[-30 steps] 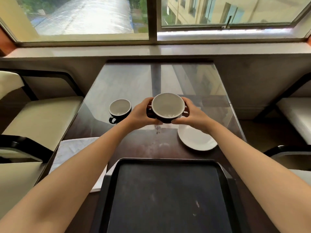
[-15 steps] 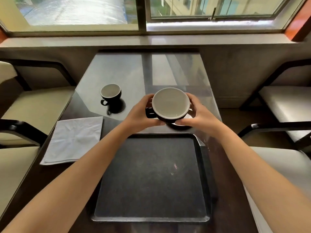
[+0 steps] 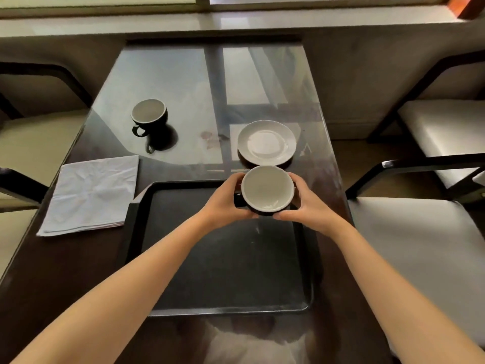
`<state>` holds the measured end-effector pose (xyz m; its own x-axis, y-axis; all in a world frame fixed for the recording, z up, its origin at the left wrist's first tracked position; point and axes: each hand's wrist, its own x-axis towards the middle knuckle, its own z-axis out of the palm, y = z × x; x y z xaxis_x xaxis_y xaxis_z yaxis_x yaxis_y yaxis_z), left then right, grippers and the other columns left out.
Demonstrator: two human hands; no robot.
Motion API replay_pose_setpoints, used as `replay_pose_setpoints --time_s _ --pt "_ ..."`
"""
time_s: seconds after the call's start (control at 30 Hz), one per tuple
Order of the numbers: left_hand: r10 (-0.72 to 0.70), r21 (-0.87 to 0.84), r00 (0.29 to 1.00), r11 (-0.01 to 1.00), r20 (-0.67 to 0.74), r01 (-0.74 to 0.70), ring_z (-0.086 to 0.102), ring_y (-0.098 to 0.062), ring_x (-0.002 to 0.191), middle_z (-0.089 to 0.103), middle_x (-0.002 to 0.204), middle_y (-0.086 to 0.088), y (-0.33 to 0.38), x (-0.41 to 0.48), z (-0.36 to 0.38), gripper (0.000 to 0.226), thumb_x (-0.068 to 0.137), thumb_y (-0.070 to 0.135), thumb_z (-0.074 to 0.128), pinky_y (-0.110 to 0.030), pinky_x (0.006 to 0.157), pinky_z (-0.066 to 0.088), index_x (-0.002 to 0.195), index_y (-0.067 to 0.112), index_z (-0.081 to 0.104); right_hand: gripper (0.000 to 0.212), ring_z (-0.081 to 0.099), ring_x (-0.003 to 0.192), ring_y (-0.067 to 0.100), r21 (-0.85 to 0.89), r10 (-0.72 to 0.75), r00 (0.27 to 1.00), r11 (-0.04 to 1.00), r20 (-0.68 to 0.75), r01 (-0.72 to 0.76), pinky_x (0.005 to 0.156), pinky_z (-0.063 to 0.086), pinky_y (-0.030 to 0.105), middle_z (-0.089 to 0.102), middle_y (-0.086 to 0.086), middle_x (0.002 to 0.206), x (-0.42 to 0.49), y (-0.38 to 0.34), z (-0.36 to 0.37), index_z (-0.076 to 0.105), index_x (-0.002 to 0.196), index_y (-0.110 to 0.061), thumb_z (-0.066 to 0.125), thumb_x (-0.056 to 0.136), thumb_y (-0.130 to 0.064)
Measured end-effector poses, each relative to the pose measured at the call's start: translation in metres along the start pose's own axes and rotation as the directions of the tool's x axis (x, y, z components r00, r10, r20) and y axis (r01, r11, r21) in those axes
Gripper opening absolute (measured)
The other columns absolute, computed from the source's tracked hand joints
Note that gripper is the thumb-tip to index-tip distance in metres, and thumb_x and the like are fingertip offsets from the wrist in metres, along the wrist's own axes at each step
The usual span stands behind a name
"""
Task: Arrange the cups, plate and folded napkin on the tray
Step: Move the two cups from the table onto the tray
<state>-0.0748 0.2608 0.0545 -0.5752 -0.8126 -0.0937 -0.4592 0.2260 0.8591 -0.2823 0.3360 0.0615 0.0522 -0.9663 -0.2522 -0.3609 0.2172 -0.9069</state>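
Note:
Both hands grip a large black cup (image 3: 267, 190) with a white inside, upright over the far right corner of the black tray (image 3: 162, 310). My left hand (image 3: 225, 203) wraps its left side by the handle, and my right hand (image 3: 307, 206) wraps its right side. Whether the cup touches the tray floor I cannot tell. A white plate (image 3: 267, 142) lies on the table just beyond the cup. A smaller black cup (image 3: 149, 115) stands at the far left. A folded white napkin (image 3: 91, 194) lies left of the tray.
The glossy dark table (image 3: 183, 82) runs up to a wall under a window sill. Cushioned chairs with dark arms flank it, one at the left (image 3: 23, 143) and one at the right (image 3: 420, 232). The tray's inside holds nothing besides the cup's corner.
Both hands have brought the large cup toward me and down, from above the table by the plate to over the tray's far right corner. The view has tilted downward.

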Motion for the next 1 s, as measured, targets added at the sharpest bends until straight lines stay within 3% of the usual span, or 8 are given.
replay_pose_setpoints --time_s 0.23,0.47,0.57,0.67,1.0 --pt "-0.041 0.074 0.996 0.997 0.077 0.036 0.055 -0.010 0.112 0.055 0.128 0.002 -0.022 0.004 0.018 0.091 0.055 0.024 0.088 -0.024 0.092 0.045 0.130 0.021 0.037 0.089 0.036 0.119 0.001 -0.018 0.059 0.998 0.998 -0.007 -0.059 0.095 0.032 0.016 0.031 -0.037 0.117 -0.002 0.026 0.011 0.022 0.128 -0.045 0.081 0.066 -0.021" --pt "-0.073 0.073 0.994 0.995 0.078 0.067 0.050 -0.009 0.114 0.052 0.131 0.001 -0.034 0.007 0.025 0.091 0.058 0.023 0.086 -0.027 0.095 0.043 0.132 0.022 0.034 0.090 0.037 0.121 0.003 0.033 0.074 0.997 0.997 -0.036 -0.073 0.092 0.033 0.013 0.032 -0.037 0.119 0.002 0.034 0.018 0.024 0.130 -0.042 0.079 0.066 -0.013" --pt "-0.083 0.061 0.992 0.995 0.097 0.077 0.049 -0.006 0.110 0.052 0.129 0.004 -0.037 0.010 0.025 0.089 0.059 0.022 0.086 -0.021 0.090 0.040 0.132 0.023 0.035 0.089 0.036 0.122 0.004 0.065 0.085 0.996 0.994 -0.039 -0.082 0.087 0.034 0.010 0.037 -0.027 0.123 0.005 0.036 0.021 0.025 0.132 -0.040 0.078 0.067 -0.010" --pt "-0.084 0.060 0.990 0.995 0.112 0.078 0.048 -0.004 0.107 0.052 0.128 0.005 -0.040 0.013 0.025 0.088 0.060 0.022 0.085 -0.016 0.086 0.037 0.132 0.024 0.034 0.096 0.034 0.127 0.007 0.084 0.101 0.994 0.992 -0.044 -0.097 0.096 0.032 0.019 0.034 -0.012 0.136 0.006 0.038 0.023 0.021 0.141 -0.032 0.078 0.068 -0.010" --pt "-0.060 0.064 0.992 0.997 0.111 0.053 0.047 -0.003 0.110 0.051 0.131 0.003 -0.045 0.016 0.027 0.089 0.061 0.022 0.085 -0.017 0.088 0.037 0.133 0.023 0.033 0.103 0.025 0.138 0.014 0.095 0.145 0.989 0.985 -0.036 -0.141 0.113 0.028 0.035 0.023 -0.003 0.151 0.007 0.043 0.023 0.011 0.146 -0.029 0.078 0.069 -0.012"
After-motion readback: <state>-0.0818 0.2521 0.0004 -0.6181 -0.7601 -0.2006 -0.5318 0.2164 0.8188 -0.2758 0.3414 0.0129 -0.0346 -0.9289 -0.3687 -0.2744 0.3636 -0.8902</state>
